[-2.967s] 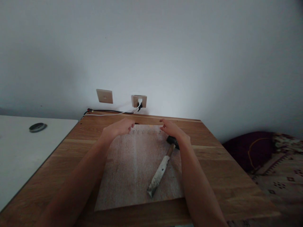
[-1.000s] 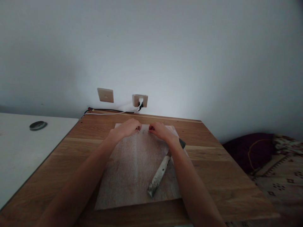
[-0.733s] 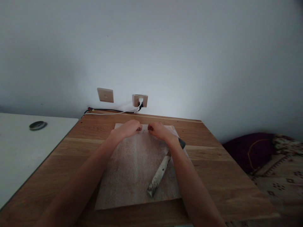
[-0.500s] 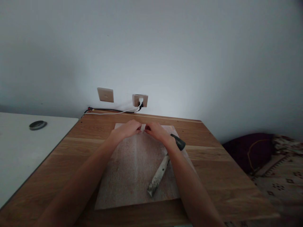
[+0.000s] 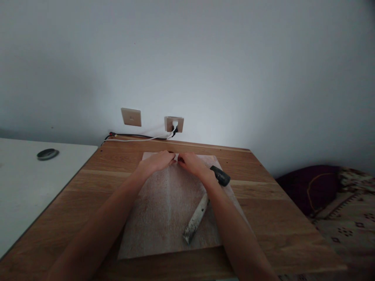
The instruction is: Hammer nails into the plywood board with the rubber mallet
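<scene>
A pale rectangular board (image 5: 164, 210) lies on the wooden table (image 5: 93, 187). My left hand (image 5: 158, 160) and my right hand (image 5: 191, 164) meet at the board's far edge, fingers curled and pinched together, almost touching. What they pinch is too small to make out. A hammer (image 5: 202, 207) with a worn pale handle and a dark head lies on the board just right of my right wrist, partly hidden by my forearm.
A white table (image 5: 26, 183) with a dark round object (image 5: 47, 153) adjoins on the left. Two wall plates (image 5: 131, 116) and a socket (image 5: 174, 124) with plugged cables sit behind the table. A patterned cushion or bedding (image 5: 336, 195) lies to the right.
My hands, spread apart at the board's far edge three seconds ago, have drawn together at its middle and curled into a pinch. The board shifted slightly; the hammer stayed in place.
</scene>
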The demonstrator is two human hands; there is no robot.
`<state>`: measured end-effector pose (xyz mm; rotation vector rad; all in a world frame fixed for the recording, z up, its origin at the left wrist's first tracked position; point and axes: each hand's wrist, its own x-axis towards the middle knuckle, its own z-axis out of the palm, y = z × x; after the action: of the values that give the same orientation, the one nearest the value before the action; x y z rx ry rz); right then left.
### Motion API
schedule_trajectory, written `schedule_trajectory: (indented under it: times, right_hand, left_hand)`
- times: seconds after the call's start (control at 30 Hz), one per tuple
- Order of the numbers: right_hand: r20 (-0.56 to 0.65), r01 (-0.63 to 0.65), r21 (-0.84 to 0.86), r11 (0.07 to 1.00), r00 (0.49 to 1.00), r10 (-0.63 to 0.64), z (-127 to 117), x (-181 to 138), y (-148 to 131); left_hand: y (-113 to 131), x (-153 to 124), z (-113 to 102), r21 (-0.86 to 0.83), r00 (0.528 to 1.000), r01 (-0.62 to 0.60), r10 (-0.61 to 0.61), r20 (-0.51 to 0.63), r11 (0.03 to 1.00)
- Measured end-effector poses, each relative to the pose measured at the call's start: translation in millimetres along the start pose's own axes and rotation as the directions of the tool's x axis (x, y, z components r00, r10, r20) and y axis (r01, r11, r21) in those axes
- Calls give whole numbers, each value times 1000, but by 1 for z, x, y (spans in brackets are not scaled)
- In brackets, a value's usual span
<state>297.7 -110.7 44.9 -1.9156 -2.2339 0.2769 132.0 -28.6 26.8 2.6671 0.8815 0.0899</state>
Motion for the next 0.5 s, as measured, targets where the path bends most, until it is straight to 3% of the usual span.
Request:
schedule_trajectory:
  times: [0.2, 0.33, 0.4, 0.43, 0.5]
  right_hand:
    - [-25, 37, 38, 999, 999, -36, 0, 1, 6]
    - [-67, 62, 82, 995, 996, -57, 2, 2, 10]
    - [-100, 74, 104, 992, 993, -63, 1, 3, 12]
    - [-121, 75, 113, 991, 991, -61, -1, 3, 13]
    - [-173, 69, 132, 989, 984, -46, -5, 3, 17]
  left_hand:
    - [1, 2, -4, -112, 996, -36, 26, -91, 993]
    - [-7, 9, -5, -412, 973, -80, -20, -231, 908]
    - [-12, 12, -4, -677, 961, -77, -128, -247, 732]
    - [-14, 13, -4, -813, 955, -67, -200, -220, 578]
    - [-17, 15, -4, -984, 946, -38, -310, -91, 171]
